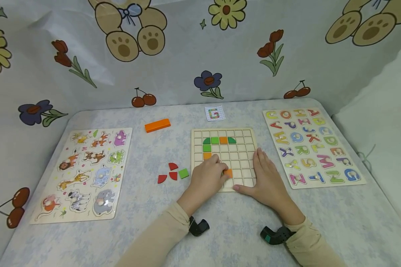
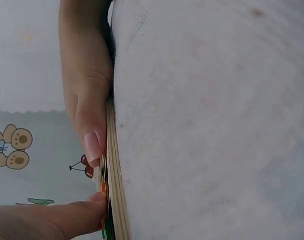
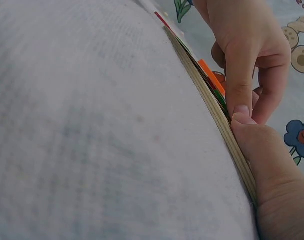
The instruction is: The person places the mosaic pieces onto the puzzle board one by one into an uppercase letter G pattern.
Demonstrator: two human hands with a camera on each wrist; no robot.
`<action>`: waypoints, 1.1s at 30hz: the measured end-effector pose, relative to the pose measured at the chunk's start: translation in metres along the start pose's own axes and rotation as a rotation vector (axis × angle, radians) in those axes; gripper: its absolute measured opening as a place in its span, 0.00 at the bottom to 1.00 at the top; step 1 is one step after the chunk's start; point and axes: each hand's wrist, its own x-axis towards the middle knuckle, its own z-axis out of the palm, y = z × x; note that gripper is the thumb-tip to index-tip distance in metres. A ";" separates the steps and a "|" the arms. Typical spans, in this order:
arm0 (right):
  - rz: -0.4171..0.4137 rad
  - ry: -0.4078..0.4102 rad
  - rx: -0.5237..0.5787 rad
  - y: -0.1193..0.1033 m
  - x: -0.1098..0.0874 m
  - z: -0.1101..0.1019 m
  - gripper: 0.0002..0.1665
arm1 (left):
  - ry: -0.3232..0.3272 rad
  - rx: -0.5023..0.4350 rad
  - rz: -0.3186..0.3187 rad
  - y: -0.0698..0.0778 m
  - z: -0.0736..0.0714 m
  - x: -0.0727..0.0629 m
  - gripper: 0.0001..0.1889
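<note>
On grid board (image 1: 245,163) at five o'clock, left hand (image 1: 205,176) pinches orange tile (image 1: 230,173); right hand (image 1: 270,184), spread, steadies four o'clock corner. Slack bracing, I judge, could misseat tile.

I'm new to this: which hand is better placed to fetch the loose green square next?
Probably the left hand: it's nearer the loose green square, while the right hand rests at the grid board's right edge.

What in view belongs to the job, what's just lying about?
Job: grid board, placed tiles, orange tile at the left fingers, loose red pieces, loose green square, probably the pattern card.

Lying about: animal puzzle, letter puzzle, probably orange bar.
</note>
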 end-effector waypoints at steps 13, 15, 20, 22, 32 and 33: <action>-0.004 -0.004 -0.003 0.000 0.000 0.001 0.83 | -0.055 -0.004 0.012 -0.008 -0.003 -0.012 0.17; 0.000 -0.003 -0.004 0.000 0.000 0.001 0.83 | -0.078 -0.036 0.002 -0.011 -0.006 -0.015 0.19; 0.007 0.003 0.000 0.000 0.000 0.003 0.83 | -0.097 -0.106 -0.050 -0.021 -0.014 -0.024 0.22; 0.007 0.001 0.004 0.000 0.001 0.003 0.83 | -0.095 -0.123 -0.084 -0.028 -0.018 -0.030 0.22; 0.006 -0.009 0.005 0.000 0.001 0.002 0.83 | -0.040 -0.185 -0.357 -0.085 -0.050 -0.068 0.19; 0.003 -0.007 0.004 0.001 0.001 0.002 0.83 | -0.040 -0.176 -0.370 -0.091 -0.052 -0.072 0.19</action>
